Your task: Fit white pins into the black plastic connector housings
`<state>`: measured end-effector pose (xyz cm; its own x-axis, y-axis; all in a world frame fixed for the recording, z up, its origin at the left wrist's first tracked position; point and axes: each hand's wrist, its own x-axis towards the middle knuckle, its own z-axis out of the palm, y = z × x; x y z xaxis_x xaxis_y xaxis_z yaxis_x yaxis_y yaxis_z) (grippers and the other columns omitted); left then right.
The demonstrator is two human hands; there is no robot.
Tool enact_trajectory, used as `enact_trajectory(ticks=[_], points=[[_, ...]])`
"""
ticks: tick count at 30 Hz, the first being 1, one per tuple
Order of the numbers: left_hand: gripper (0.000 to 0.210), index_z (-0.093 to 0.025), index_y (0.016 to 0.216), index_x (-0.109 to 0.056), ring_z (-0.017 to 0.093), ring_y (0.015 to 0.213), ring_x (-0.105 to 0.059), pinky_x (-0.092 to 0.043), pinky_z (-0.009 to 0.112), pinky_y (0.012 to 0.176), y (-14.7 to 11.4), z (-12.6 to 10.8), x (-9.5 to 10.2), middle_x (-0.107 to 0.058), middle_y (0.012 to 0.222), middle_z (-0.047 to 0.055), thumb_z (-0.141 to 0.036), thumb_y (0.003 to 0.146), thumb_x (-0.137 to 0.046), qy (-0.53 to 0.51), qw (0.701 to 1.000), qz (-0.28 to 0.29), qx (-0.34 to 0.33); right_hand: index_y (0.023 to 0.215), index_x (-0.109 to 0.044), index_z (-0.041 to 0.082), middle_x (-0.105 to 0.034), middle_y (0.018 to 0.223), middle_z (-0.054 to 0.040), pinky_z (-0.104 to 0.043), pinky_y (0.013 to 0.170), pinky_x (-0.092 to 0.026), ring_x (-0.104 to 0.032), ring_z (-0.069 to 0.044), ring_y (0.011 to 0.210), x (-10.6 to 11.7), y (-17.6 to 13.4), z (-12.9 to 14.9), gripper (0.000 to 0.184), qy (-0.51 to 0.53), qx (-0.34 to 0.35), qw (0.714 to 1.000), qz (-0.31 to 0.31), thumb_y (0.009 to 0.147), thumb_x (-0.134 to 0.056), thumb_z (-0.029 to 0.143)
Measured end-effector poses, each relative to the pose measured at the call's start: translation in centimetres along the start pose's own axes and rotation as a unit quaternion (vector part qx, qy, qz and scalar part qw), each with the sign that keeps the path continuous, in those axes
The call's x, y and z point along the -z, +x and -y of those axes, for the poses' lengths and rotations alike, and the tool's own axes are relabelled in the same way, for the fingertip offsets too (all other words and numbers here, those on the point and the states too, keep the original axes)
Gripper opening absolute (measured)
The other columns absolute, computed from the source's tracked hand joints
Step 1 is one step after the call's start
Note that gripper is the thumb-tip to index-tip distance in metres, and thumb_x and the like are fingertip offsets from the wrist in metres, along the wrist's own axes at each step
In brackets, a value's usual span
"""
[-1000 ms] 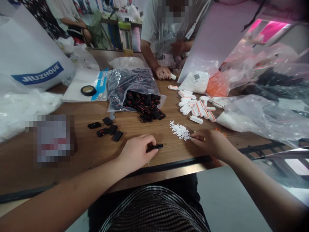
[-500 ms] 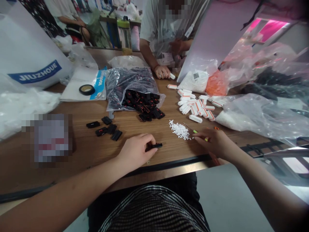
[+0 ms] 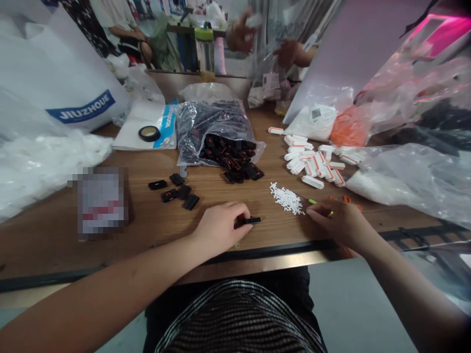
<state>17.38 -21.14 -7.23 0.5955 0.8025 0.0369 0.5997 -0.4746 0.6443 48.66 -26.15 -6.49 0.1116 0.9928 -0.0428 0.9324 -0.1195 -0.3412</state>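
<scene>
My left hand (image 3: 222, 225) rests on the wooden table near its front edge, with thumb and fingers closed on a black connector housing (image 3: 253, 220). A row of small openings shows on the housing's exposed side. To the right, my right hand (image 3: 342, 220) grips a thin tool with a yellow-green handle (image 3: 312, 201); its tip is hard to make out. Just left of that hand lies a heap of tiny white plugs (image 3: 287, 198). Several loose black housings (image 3: 184, 191) lie beyond my left forearm.
A clear bag (image 3: 217, 115) spills black housings at the table's middle. White-and-orange pieces (image 3: 312, 164) are piled back right, beside plastic bags (image 3: 397, 171). Black tape (image 3: 149, 133) sits on a white-and-blue packet (image 3: 128, 125). A co-worker's hand (image 3: 241, 34) is raised across the table.
The camera view has turned slightly left, so things appear further right. Across the table, the co-worker's hand has risen off the tabletop. My hands keep nearly the same places and grips.
</scene>
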Motion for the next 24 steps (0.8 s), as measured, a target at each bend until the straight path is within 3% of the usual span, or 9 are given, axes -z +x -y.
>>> enact_trajectory(ticks=[4, 7, 12, 14, 24], points=[[0.01, -0.021, 0.087, -0.063, 0.012, 0.06, -0.049, -0.037, 0.028, 0.06, 0.0, 0.1, -0.1, -0.056, 0.07, -0.003, -0.03, 0.082, -0.066, -0.01, 1.0, 0.0, -0.003, 0.074, -0.069, 0.022, -0.069, 0.068, -0.0001, -0.028, 0.055, -0.042, -0.06, -0.016, 0.056, 0.1, 0.0, 0.6, 0.02, 0.013, -0.013, 1.0, 0.009, 0.081, -0.059, 0.038], [0.01, -0.022, 0.088, -0.063, 0.012, 0.059, -0.049, -0.036, 0.027, 0.06, 0.0, 0.1, -0.2, -0.056, 0.072, -0.003, -0.03, 0.082, -0.066, -0.012, 1.0, -0.002, -0.006, 0.079, -0.067, 0.022, -0.068, 0.071, -0.0004, -0.028, 0.056, -0.043, -0.058, -0.015, 0.057, 0.2, -0.3, 2.9, 0.02, 0.055, 0.016, 0.998, -0.002, 0.084, -0.059, 0.039], [0.009, -0.022, 0.088, -0.064, 0.012, 0.061, -0.049, -0.035, 0.027, 0.059, -0.1, 0.0, -0.2, -0.056, 0.073, -0.003, -0.029, 0.082, -0.067, -0.01, 1.0, -0.008, -0.005, 0.086, -0.063, 0.022, -0.065, 0.093, -0.0054, -0.033, 0.084, -0.047, -0.061, -0.019, 0.091, -0.9, -0.5, 9.0, 0.012, 0.154, 0.234, 0.96, 0.015, 0.091, -0.056, 0.031], [0.009, -0.022, 0.088, -0.064, 0.012, 0.061, -0.049, -0.034, 0.026, 0.058, -0.1, 0.1, -0.3, -0.057, 0.074, -0.003, -0.027, 0.081, -0.067, -0.016, 1.0, -0.009, -0.005, 0.087, -0.062, 0.022, -0.064, 0.095, -0.0063, -0.037, 0.088, -0.045, -0.058, -0.019, 0.094, -1.6, -0.3, 10.5, 0.01, 0.148, 0.278, 0.949, 0.02, 0.091, -0.055, 0.027], [0.009, -0.023, 0.086, -0.063, 0.014, 0.069, -0.056, -0.038, 0.027, 0.062, -0.2, 0.4, -0.5, -0.062, 0.079, -0.003, -0.029, 0.082, -0.068, -0.02, 0.999, -0.022, -0.011, 0.087, -0.06, 0.02, -0.062, 0.094, -0.0057, -0.039, 0.085, -0.041, -0.054, -0.02, 0.091, -3.1, 0.0, 11.1, 0.009, 0.112, 0.297, 0.948, 0.017, 0.092, -0.054, 0.024]])
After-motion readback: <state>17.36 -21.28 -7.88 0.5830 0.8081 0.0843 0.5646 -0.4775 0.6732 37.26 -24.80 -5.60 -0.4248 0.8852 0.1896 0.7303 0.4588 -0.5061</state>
